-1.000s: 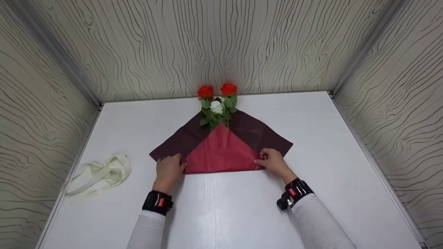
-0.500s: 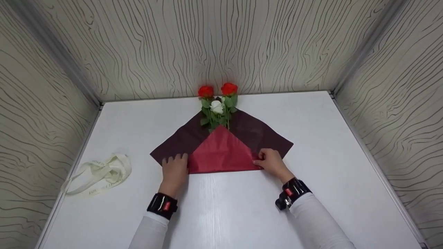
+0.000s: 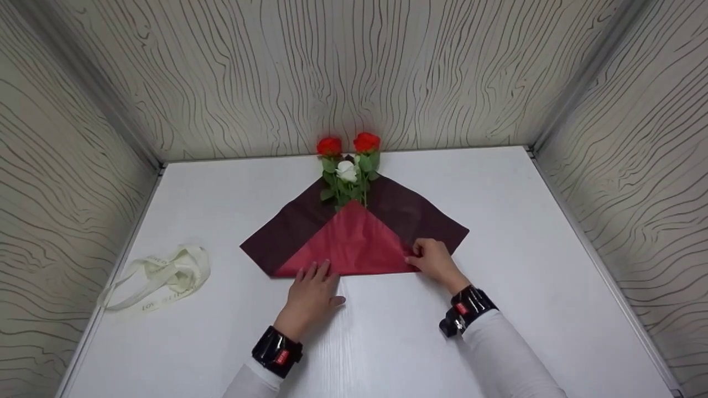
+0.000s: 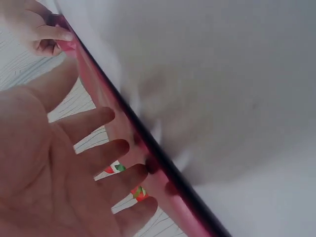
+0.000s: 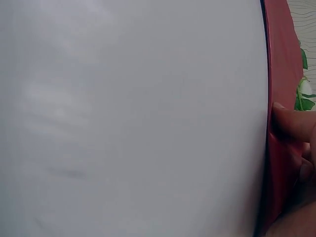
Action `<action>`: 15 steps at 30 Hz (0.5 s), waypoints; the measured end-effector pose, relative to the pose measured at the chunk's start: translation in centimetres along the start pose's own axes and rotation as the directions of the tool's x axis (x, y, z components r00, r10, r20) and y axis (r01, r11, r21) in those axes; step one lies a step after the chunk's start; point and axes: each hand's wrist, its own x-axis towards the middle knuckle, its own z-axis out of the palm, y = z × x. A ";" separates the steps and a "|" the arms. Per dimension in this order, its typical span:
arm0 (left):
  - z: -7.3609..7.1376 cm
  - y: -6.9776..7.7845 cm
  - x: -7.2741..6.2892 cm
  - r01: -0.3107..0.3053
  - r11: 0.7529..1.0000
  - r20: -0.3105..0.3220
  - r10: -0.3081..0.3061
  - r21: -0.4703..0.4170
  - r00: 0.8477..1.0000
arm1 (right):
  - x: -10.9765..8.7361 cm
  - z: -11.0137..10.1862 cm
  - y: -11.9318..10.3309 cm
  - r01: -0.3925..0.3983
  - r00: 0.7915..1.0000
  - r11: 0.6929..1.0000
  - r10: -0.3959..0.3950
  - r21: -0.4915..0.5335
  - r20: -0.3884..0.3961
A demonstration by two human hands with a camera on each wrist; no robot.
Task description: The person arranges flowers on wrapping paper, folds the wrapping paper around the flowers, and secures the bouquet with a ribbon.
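A sheet of wrapping paper (image 3: 412,213), dark maroon with a red flap (image 3: 357,243) folded up from its near edge, lies on the white table. Two red roses (image 3: 366,143) and one white rose (image 3: 347,171) rest on it, their lower stems hidden under the flap. My left hand (image 3: 310,301) has its fingers spread and fairly straight, fingertips at the near fold, left of middle; the left wrist view shows the palm (image 4: 29,153) with nothing gripped. At the flap's right end my right hand (image 3: 437,261) pinches the paper between thumb and fingers (image 5: 294,123).
A cream ribbon (image 3: 180,271) with printed lettering lies loosely bunched at the table's left side. Wood-patterned panels (image 3: 354,72) enclose the back and both sides, and the red rose heads reach the table's back edge.
My left hand has left the flap's left corner and moved right along the near fold, its fingers spreading. That corner now shows. My right hand keeps its pinch almost in place.
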 end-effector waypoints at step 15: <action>-0.7 0.0 0.8 0.003 1.000 0.098 0.000 -0.023 0.995 | -1.5 1.7 -4.3 0.223 0.942 0.889 -0.301 -0.401 -0.145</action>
